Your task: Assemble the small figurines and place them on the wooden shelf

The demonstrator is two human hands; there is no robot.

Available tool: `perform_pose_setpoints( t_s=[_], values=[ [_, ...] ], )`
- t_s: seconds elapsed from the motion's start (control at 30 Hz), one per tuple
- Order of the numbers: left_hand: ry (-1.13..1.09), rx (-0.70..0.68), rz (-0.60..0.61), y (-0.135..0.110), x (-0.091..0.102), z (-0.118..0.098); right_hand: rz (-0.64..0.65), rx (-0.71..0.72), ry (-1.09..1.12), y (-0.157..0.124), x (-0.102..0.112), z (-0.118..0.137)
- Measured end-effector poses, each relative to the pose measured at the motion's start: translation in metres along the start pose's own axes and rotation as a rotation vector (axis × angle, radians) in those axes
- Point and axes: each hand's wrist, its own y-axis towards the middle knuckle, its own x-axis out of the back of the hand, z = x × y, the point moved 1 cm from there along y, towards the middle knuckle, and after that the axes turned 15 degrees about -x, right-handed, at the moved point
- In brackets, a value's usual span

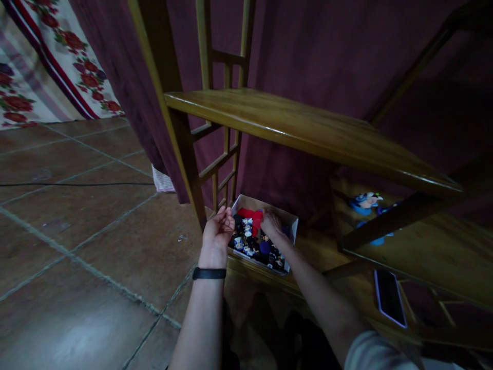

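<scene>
A shallow white cardboard box (291, 229) sits on the lowest wooden shelf, filled with several small figurines (239, 244) in black, white and blue. Something bright red (252, 218) lies among them toward the back. My right hand (270, 223) reaches down into the box beside the red thing; its fingertips are hidden, so I cannot tell whether it grips anything. My left hand (220, 226), with a black band on the wrist, hovers at the box's left edge. Its palm is turned up and its fingers are loosely curled, with nothing visible in them.
A wooden shelf board (269, 115) juts out above the box, beside an upright post (169, 103). To the right are blue figurines (365, 202) on another shelf and a phone (390, 298) lower down. A dark cable (77, 184) crosses the tiled floor. Purple curtain (292, 61) hangs behind.
</scene>
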Motion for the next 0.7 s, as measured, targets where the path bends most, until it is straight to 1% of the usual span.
perform_pose_setpoints(
  t_s=[0.1,0.2,0.27,0.33,0.53,0.7],
  values=[
    [0.000,0.013,0.005,0.003,0.000,0.002,-0.038,-0.048,0.011,-0.001,-0.008,0.004],
    [-0.015,0.015,0.017,0.004,0.001,0.001,-0.038,-0.006,0.020,-0.007,-0.018,0.003],
    [-0.023,0.017,0.021,0.004,0.001,-0.001,-0.031,0.036,0.022,-0.010,-0.020,0.000],
    [-0.020,0.018,0.021,0.004,0.002,-0.002,-0.013,0.059,0.041,-0.009,-0.020,-0.004],
    [-0.014,0.014,0.007,0.003,0.000,0.002,0.093,0.096,0.112,-0.003,-0.016,-0.007],
    [-0.011,0.031,0.042,0.002,-0.002,0.009,0.116,0.124,0.172,0.005,-0.022,-0.012]
  ],
)
